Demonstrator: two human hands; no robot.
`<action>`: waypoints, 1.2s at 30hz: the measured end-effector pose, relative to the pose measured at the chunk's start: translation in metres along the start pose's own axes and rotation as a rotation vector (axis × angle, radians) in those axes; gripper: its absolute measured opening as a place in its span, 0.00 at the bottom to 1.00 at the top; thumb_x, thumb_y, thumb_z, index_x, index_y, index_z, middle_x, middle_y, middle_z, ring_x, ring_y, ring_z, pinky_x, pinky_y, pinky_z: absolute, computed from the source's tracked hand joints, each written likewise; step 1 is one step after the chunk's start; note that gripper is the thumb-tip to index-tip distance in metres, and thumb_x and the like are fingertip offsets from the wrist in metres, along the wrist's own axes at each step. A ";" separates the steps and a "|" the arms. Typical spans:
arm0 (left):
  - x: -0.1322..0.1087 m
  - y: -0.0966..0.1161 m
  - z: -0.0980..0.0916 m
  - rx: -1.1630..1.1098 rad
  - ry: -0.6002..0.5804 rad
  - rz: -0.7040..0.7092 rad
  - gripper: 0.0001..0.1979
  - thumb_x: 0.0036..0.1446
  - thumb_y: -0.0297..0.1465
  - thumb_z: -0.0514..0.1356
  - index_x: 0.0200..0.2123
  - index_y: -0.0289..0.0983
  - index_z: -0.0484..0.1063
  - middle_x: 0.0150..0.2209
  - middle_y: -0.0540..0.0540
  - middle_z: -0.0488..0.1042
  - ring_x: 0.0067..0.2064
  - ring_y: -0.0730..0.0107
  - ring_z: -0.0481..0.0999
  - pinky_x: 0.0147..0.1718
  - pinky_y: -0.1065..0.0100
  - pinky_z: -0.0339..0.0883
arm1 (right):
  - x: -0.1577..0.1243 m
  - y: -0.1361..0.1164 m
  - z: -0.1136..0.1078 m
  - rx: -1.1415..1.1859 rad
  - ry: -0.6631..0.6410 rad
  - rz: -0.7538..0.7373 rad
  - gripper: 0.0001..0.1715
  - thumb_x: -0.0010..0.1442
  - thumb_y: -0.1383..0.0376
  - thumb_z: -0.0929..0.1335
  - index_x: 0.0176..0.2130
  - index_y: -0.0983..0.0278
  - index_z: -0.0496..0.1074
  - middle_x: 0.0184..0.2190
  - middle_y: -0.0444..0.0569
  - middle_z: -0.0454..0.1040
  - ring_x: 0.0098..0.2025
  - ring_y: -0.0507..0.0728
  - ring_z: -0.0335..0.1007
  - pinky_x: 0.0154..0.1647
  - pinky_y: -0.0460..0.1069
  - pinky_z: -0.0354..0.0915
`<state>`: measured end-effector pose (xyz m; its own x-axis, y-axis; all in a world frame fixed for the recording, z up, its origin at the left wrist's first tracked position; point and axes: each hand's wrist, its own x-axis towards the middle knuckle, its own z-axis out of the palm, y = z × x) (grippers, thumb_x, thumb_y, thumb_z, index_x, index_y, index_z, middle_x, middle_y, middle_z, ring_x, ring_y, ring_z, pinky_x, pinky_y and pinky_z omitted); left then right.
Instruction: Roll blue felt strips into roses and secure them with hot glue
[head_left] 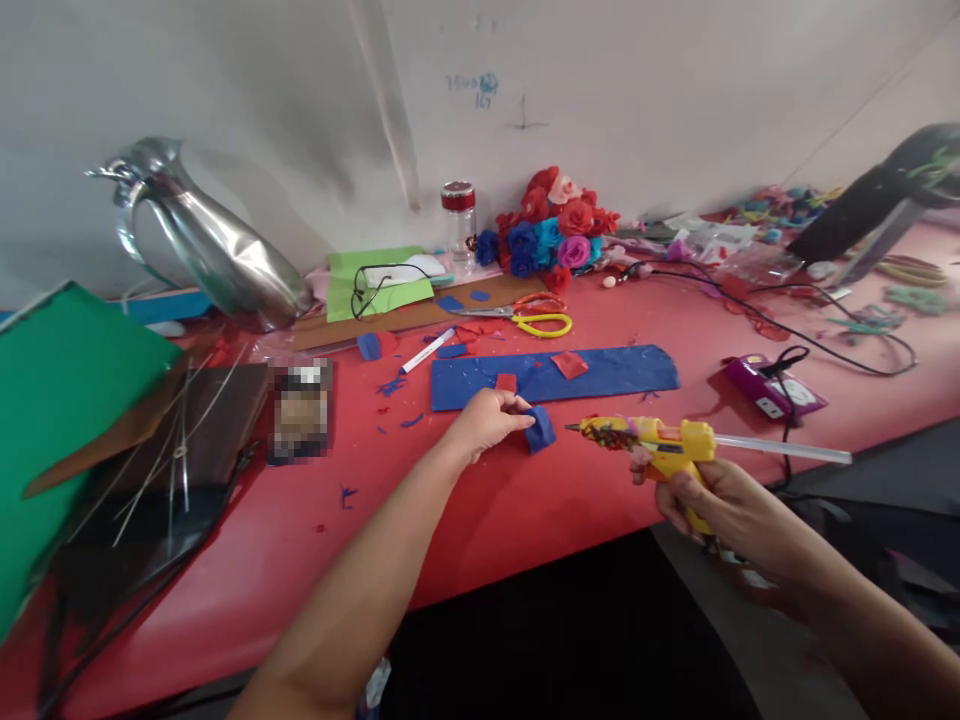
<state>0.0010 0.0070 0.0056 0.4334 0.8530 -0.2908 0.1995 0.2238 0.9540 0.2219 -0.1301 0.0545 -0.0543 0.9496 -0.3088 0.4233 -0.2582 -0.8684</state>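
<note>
My left hand (pixel 487 420) pinches a small folded blue foam piece (pixel 540 428) just above the red table (pixel 525 500). My right hand (pixel 720 505) grips a yellow hot glue gun (pixel 660 445) by its handle, with a clear glue stick poking out of its back to the right. The gun's nozzle points left at the blue piece, a short gap away. Behind both hands a long blue foam strip (pixel 555 376) lies flat with small red scraps on it.
Yellow-handled scissors (pixel 536 318), a white marker (pixel 427 351) and foam scraps lie beyond the strip. A bunch of foam roses (pixel 551 232) and a jar stand by the wall. A silver foil balloon (pixel 202 245), green sheets and wires sit left. A purple power strip (pixel 772 390) with black cables is right.
</note>
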 end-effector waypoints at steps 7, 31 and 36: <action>0.005 -0.009 0.005 0.257 0.077 0.099 0.04 0.42 0.27 0.64 0.26 0.36 0.76 0.22 0.50 0.73 0.28 0.71 0.69 0.31 0.69 0.62 | 0.003 0.013 0.014 0.053 -0.011 0.051 0.38 0.49 0.32 0.62 0.28 0.65 0.69 0.13 0.40 0.61 0.15 0.48 0.53 0.18 0.45 0.55; 0.003 -0.008 0.006 0.250 0.049 0.088 0.08 0.43 0.25 0.64 0.30 0.35 0.70 0.21 0.55 0.67 0.25 0.76 0.67 0.30 0.72 0.60 | 0.005 0.023 0.018 0.005 -0.012 -0.020 0.36 0.52 0.34 0.61 0.20 0.61 0.68 0.13 0.47 0.64 0.17 0.53 0.62 0.16 0.46 0.60; 0.003 -0.006 0.006 0.245 0.042 0.078 0.07 0.44 0.25 0.63 0.29 0.35 0.70 0.20 0.55 0.66 0.25 0.76 0.67 0.28 0.72 0.59 | 0.005 0.018 0.018 -0.027 -0.043 0.021 0.40 0.50 0.31 0.59 0.15 0.61 0.62 0.13 0.47 0.63 0.16 0.51 0.58 0.17 0.47 0.59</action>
<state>0.0064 0.0053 -0.0014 0.4202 0.8829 -0.2094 0.3763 0.0404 0.9256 0.2127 -0.1330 0.0298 -0.0836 0.9352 -0.3440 0.4488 -0.2729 -0.8510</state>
